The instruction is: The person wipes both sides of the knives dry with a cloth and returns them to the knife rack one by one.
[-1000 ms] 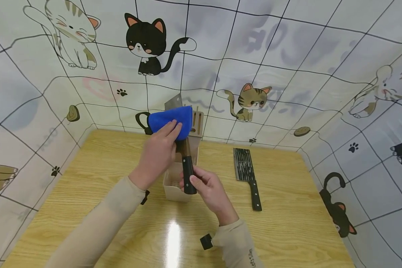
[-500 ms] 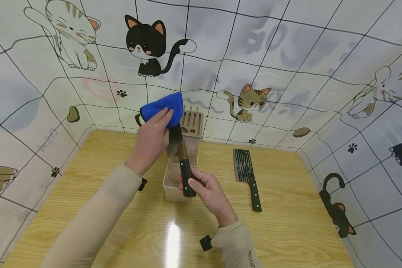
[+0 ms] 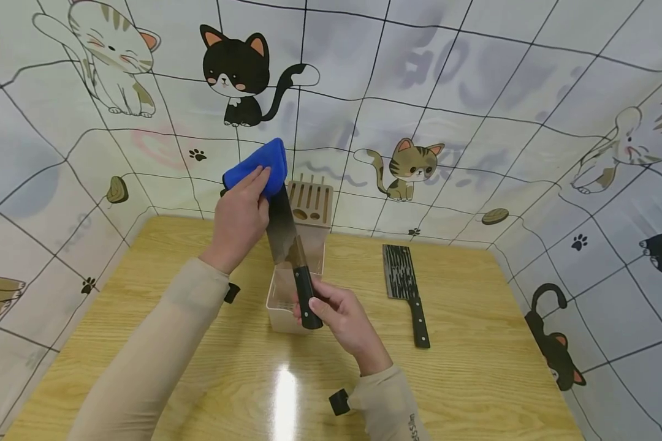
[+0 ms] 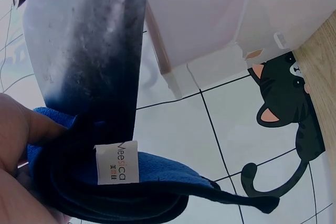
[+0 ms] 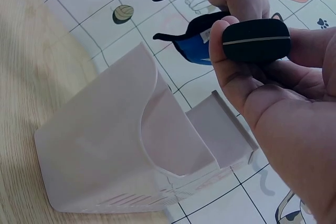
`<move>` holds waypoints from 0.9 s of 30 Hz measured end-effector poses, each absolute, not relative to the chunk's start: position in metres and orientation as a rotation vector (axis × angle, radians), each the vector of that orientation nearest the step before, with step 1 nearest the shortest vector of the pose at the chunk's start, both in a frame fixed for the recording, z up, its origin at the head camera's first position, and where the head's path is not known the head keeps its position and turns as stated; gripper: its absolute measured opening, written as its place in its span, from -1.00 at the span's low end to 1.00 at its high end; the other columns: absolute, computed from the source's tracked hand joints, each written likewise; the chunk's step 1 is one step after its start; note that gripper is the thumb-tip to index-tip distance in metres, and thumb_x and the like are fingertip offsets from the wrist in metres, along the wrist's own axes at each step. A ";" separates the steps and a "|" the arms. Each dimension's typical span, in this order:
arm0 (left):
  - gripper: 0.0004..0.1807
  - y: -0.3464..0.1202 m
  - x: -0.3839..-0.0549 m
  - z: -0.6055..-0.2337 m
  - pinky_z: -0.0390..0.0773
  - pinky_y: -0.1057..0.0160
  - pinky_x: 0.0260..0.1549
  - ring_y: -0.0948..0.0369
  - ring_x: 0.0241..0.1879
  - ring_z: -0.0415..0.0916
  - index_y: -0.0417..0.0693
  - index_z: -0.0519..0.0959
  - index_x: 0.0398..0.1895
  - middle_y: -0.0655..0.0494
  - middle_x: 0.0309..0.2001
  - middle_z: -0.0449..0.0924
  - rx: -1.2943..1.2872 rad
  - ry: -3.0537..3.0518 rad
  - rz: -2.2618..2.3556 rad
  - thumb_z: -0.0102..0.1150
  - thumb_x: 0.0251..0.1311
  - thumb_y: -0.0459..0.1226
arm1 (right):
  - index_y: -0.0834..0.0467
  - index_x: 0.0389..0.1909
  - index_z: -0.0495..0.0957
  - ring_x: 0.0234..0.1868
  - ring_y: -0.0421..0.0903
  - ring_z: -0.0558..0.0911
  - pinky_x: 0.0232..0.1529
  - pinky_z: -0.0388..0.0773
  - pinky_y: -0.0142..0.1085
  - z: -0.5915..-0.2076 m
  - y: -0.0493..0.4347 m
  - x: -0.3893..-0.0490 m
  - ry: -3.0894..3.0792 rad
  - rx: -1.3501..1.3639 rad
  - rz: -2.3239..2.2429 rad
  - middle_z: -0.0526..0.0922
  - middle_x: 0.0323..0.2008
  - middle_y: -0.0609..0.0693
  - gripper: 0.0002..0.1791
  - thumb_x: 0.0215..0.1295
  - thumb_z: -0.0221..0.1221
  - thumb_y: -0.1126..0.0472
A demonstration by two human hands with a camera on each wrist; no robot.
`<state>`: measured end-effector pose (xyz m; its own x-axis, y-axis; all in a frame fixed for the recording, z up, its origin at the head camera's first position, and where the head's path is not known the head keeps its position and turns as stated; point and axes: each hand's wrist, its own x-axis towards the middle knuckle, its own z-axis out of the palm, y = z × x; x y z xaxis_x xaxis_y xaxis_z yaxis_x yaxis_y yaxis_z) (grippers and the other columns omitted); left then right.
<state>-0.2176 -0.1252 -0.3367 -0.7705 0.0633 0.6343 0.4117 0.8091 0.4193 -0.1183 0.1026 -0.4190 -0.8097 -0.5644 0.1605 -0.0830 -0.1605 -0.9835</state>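
Observation:
My right hand (image 3: 344,318) grips the black handle of a knife (image 3: 282,229) with a broad, shiny blade, held tilted over the table. The handle's butt end fills part of the right wrist view. At the blade's far end, my left hand (image 3: 239,214) pinches a folded blue cloth (image 3: 262,165) around the tip. In the left wrist view the cloth (image 4: 157,169) shows a white label and dark edging, and the blade (image 4: 89,40) runs into its fold. Below and behind the knife stands a pale knife holder (image 3: 289,321) with a slotted brown top.
A cleaver (image 3: 407,288) with a black-streaked blade and black handle lies on the wooden table (image 3: 474,367), right of the holder. Behind the table rises a wall covering (image 3: 331,92) printed with cats and grid lines.
My left hand and the blue cloth have slid up and left along the blade toward its tip, exposing more metal. The knife has tilted slightly left; my right hand keeps its grip.

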 end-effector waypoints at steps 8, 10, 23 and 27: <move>-0.49 -0.127 -0.215 -0.337 0.56 -0.15 0.23 -0.16 0.33 0.50 -0.32 0.48 0.39 -0.28 0.34 0.50 -0.363 -2.350 -0.772 0.05 0.38 -0.49 | 0.46 0.41 0.35 -0.12 -0.04 0.74 0.01 0.73 -0.22 -0.419 0.103 -0.116 1.799 -0.741 -2.034 0.55 -0.03 0.61 -0.54 0.61 -0.04 0.35; -0.49 -0.125 -0.213 -0.337 0.57 -0.15 0.22 -0.16 0.32 0.50 -0.32 0.47 0.40 -0.29 0.34 0.50 -0.373 -2.348 -0.779 0.05 0.38 -0.49 | 0.44 0.42 0.36 -0.12 -0.04 0.74 0.00 0.73 -0.23 -0.417 0.103 -0.116 1.801 -0.727 -2.033 0.54 -0.03 0.62 -0.54 0.61 -0.03 0.34; -0.50 -0.118 -0.197 -0.336 0.62 -0.15 0.16 -0.19 0.25 0.56 -0.38 0.47 0.38 -0.30 0.31 0.53 -0.447 -2.320 -0.846 0.07 0.36 -0.50 | 0.45 0.41 0.35 -0.15 0.16 0.72 -0.05 0.74 -0.24 -0.415 0.101 -0.118 1.894 -0.740 -2.037 0.60 -0.11 0.55 -0.52 0.57 0.02 0.36; -0.51 -0.121 -0.195 -0.337 0.63 -0.17 0.14 -0.20 0.20 0.59 -0.38 0.49 0.35 -0.31 0.26 0.58 -0.454 -2.264 -0.862 0.06 0.34 -0.51 | 0.52 0.36 0.36 -0.18 0.07 0.71 -0.09 0.71 -0.30 -0.416 0.101 -0.118 1.916 -0.736 -2.038 0.56 -0.12 0.57 -0.54 0.56 0.04 0.36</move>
<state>-0.1954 -0.1211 -0.3365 -0.7191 0.0820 0.6900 0.5201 0.7220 0.4563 -0.1184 0.1007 -0.4156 -0.8415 -0.5059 0.1895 -0.1581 -0.1049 -0.9818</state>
